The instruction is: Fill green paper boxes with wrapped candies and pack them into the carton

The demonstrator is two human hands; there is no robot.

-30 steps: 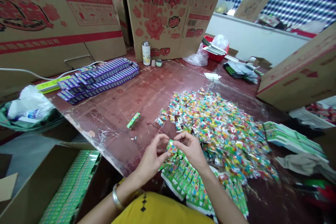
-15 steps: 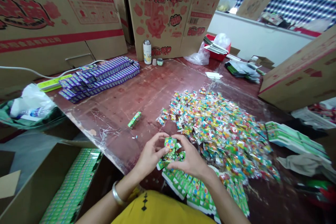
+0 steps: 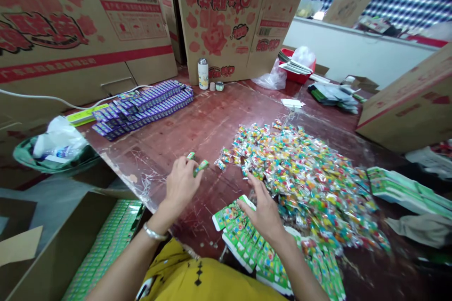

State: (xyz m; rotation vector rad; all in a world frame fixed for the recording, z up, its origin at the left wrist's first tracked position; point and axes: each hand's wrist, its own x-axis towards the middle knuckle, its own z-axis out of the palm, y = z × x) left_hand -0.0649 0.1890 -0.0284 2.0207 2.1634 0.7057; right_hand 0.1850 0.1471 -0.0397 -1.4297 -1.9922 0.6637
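Observation:
My left hand is over the table, its thumb and fingers closed about a small green candy box. A second green box shows just beyond the fingertips, partly hidden by the hand. My right hand has its fingers apart and holds nothing that I can see. It hovers between the pile of small clear-wrapped colourful candy packets and the spread of flat green cartons. My right forearm covers part of these cartons.
Rows of purple boxes stand at the back left. An open carton of green boxes is below the table's left edge. A white bottle stands by the large cardboard boxes. Stacked green cartons lie at right.
Both hands were together on a green box in front of me. The left hand has carried it forward and left beside the other box; the right has let go and moved right.

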